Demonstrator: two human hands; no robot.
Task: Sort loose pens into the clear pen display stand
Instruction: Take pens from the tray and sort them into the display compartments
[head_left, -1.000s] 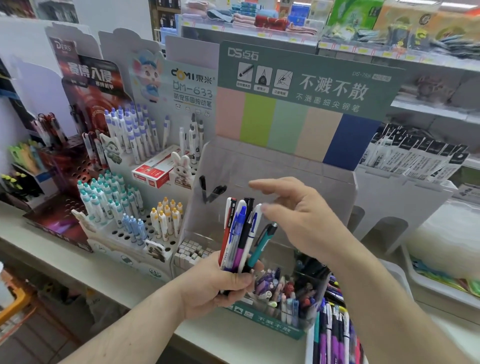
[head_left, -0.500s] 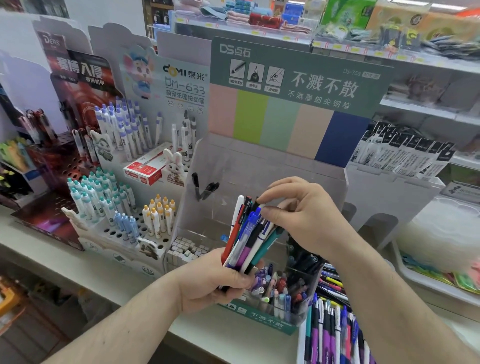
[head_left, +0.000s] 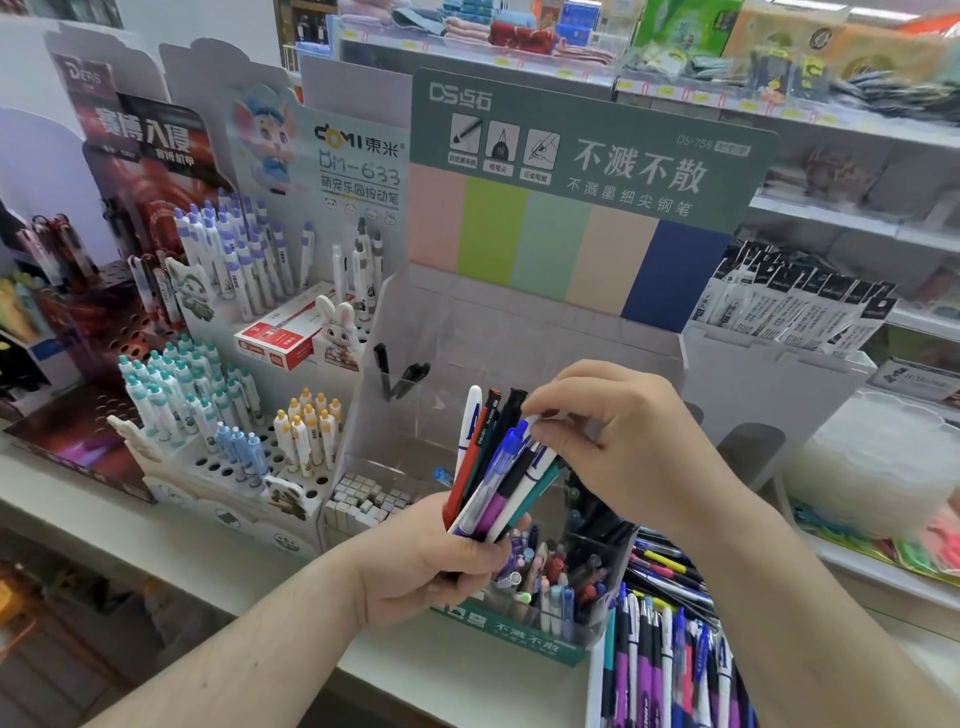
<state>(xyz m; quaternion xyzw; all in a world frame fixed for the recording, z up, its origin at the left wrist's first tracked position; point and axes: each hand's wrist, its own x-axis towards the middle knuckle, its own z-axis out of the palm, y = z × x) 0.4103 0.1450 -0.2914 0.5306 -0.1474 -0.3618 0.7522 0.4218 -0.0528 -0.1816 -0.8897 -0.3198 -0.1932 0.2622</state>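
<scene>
The right hand (head_left: 613, 441), spread and clear of the pens 1.0 s ago, now pinches 1 pen top in the bundle of pens (head_left: 493, 462). The left hand (head_left: 441, 561) grips that bundle just above the clear pen display stand (head_left: 592, 597) on the worktop; a pick-out seems underway.

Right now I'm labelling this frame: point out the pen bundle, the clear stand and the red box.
pen bundle (head_left: 493, 467), head view, on the blue-capped pen's barrel.
clear stand (head_left: 519, 338), head view, on its bare back wall.
red box (head_left: 280, 340), head view, on its top face.
</scene>
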